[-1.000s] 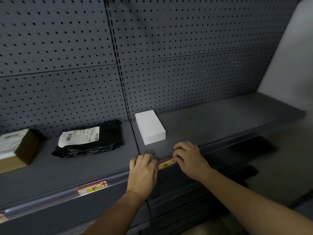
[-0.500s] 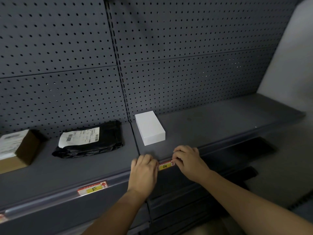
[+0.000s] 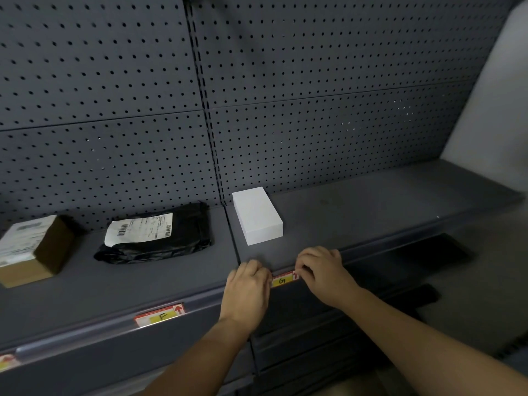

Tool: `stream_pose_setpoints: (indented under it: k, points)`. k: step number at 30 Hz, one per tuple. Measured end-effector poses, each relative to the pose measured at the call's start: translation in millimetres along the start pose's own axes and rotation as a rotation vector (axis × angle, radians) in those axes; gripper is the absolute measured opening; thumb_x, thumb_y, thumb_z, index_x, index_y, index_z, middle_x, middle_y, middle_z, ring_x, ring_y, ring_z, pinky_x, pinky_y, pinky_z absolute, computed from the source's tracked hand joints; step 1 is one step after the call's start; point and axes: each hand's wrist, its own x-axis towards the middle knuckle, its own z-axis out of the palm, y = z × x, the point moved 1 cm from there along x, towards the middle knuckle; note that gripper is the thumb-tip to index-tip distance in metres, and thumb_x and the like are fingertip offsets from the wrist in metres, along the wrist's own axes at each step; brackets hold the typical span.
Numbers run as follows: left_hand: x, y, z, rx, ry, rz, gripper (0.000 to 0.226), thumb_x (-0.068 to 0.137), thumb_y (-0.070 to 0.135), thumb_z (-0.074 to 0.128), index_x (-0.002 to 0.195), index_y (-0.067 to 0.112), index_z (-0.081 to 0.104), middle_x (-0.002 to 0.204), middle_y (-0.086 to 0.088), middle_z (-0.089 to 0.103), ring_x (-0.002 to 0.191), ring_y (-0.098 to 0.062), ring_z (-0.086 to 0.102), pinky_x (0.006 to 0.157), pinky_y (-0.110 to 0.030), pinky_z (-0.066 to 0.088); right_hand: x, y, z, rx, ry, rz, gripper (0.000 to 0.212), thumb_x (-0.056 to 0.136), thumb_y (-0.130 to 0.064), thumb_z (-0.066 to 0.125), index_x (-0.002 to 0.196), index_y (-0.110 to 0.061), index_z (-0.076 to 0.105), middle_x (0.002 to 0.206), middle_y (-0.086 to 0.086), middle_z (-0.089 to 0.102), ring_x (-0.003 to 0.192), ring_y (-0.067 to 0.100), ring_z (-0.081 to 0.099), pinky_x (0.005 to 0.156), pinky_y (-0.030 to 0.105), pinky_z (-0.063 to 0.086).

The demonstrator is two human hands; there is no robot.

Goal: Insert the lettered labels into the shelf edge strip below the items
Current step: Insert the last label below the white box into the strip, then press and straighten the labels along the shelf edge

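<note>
We have the G label (image 3: 283,280) sitting in the shelf edge strip (image 3: 85,335), directly below the white box (image 3: 257,215). Our left hand (image 3: 247,292) curls over the strip at the label's left end and our right hand (image 3: 323,271) at its right end, fingertips pinching or pressing the card's two short edges; the hands stand apart with the yellow middle showing between them. We judge the label a thin, light card, stiff enough to slide yet quick to buckle if squeezed endways, so we would take it by the corners and press its long edges under the strip's lips. Whether the lower edge is fully tucked in we cannot tell. Further left, the F label (image 3: 160,315) is already seated below the black parcel (image 3: 155,235), and a brown carton (image 3: 34,250) stands beyond that on the shelf (image 3: 371,207).
</note>
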Motion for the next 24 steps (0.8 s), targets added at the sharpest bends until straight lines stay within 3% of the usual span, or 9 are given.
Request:
stream_pose_setpoints:
  k: [11, 16, 20, 24]
  points:
    - [0, -1, 0, 0.004, -0.030, -0.019, 0.008, 0.090, 0.020, 0.059, 0.088, 0.025, 0.066, 0.089, 0.006, 0.051, 0.084, -0.016, 0.048, 0.070, -0.028, 0.033, 1, 0, 1, -0.017, 0.009, 0.012, 0.009, 0.094, -0.028, 0.054, 0.087, -0.034, 0.055, 0.103, -0.018, 0.050, 0.101, 0.001, 0.043, 0.096, 0.030, 0.027]
    - [-4, -4, -13, -0.035, -0.053, 0.016, 0.012, 0.089, 0.022, 0.056, 0.096, 0.026, 0.065, 0.096, 0.007, 0.052, 0.091, -0.016, 0.048, 0.074, -0.027, 0.030, 2, -5, 2, 0.004, 0.084, -0.051, 0.007, 0.085, -0.033, 0.064, 0.090, -0.033, 0.060, 0.114, -0.015, 0.055, 0.111, 0.003, 0.046, 0.094, 0.032, 0.027]
    - [-23, -24, -34, -0.044, -0.021, 0.017, 0.017, 0.085, 0.024, 0.061, 0.101, 0.029, 0.062, 0.101, 0.008, 0.053, 0.094, -0.013, 0.046, 0.076, -0.024, 0.025, 12, -36, 15, 0.068, 0.177, -0.150, 0.011, 0.081, -0.031, 0.070, 0.090, -0.026, 0.066, 0.113, -0.011, 0.058, 0.110, 0.008, 0.049, 0.089, 0.036, 0.034]
    - [-52, -64, -58, -0.029, 0.024, -0.008, 0.014, 0.086, 0.024, 0.061, 0.099, 0.028, 0.063, 0.099, 0.008, 0.055, 0.091, -0.017, 0.051, 0.075, -0.030, 0.037, 23, -97, 38, 0.117, 0.206, -0.289, 0.007, 0.083, -0.027, 0.069, 0.089, -0.024, 0.067, 0.107, -0.010, 0.061, 0.104, 0.013, 0.054, 0.087, 0.035, 0.039]
